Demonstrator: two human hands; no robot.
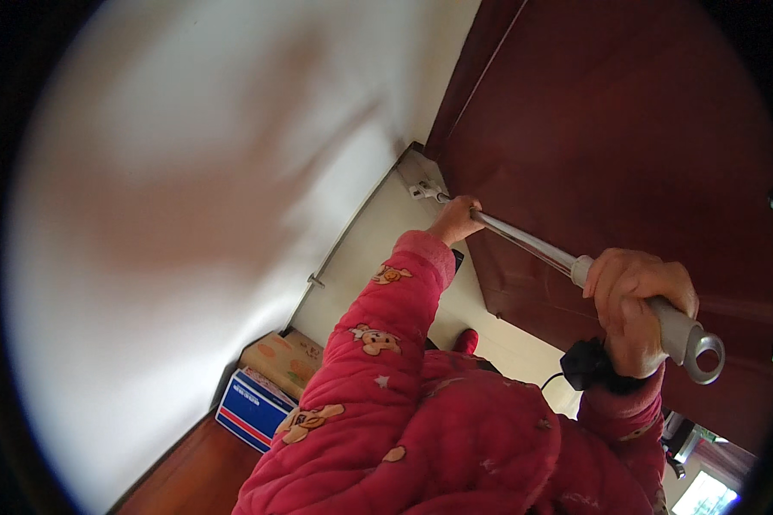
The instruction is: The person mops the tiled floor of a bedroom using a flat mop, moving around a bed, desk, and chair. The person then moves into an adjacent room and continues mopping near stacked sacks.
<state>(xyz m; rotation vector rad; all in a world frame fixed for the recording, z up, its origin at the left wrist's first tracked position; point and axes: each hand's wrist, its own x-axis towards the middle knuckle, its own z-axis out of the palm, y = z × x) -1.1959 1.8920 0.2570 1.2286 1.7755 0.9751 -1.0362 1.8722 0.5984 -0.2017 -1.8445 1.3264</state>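
A mop (524, 240) with a silver pole runs slantwise across the view, down to the narrow corner between the white wall and a dark red wooden panel. My left hand (458, 221) is closed round the lower part of the pole, close to the white joint (425, 190). Higher up, the fingers of my right hand (640, 300) wrap the grey grip, whose end has a hanging loop (707, 356). Beyond the joint, the mop's head is small and dim on the pale floor, so its outline is hard to make out.
The dark red panel (610, 146) stands along the right, the white wall (146, 215) along the left. A small metal stop (316, 281) juts out at the wall's foot. A cardboard box (275, 365) and a blue box (253, 410) sit near a brown wooden surface (197, 468).
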